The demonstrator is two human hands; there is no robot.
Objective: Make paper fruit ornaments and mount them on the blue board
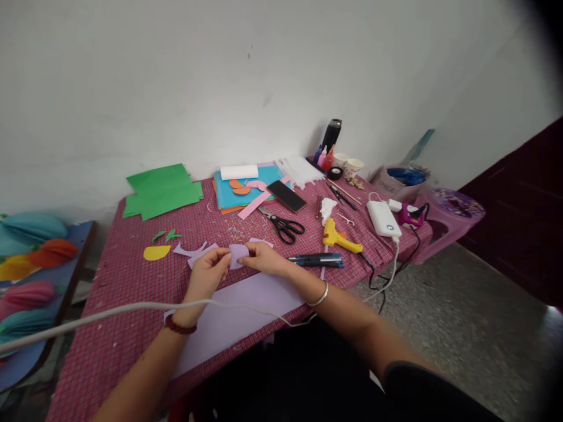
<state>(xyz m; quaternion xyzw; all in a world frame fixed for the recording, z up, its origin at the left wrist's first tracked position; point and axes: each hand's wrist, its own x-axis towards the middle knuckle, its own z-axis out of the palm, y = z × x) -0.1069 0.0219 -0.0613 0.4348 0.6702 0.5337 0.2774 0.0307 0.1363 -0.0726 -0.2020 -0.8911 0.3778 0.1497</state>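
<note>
Between my two hands is a small piece of lilac paper (238,255) with a rounded upper corner. My left hand (209,270) pinches its left edge, and my right hand (260,258) grips the right edge with thumb and fingers. Beneath them lie lilac scraps (190,251) and a large lilac sheet (240,313) along the table's front. Black-handled scissors (285,226) rest just beyond my right hand. A blue and black utility knife (319,259) lies to the right, partly behind my right forearm. Left of my hands are a yellow paper shape (157,252) and green paper leaves (170,235).
A white cable (145,305) crosses in front of my wrists. On the checked tablecloth (112,299) sit green sheets (165,193), a phone (286,196), a yellow glue gun (341,237) and a white power bank (383,219). Paper fruit shapes (33,255) stand on a blue board at left.
</note>
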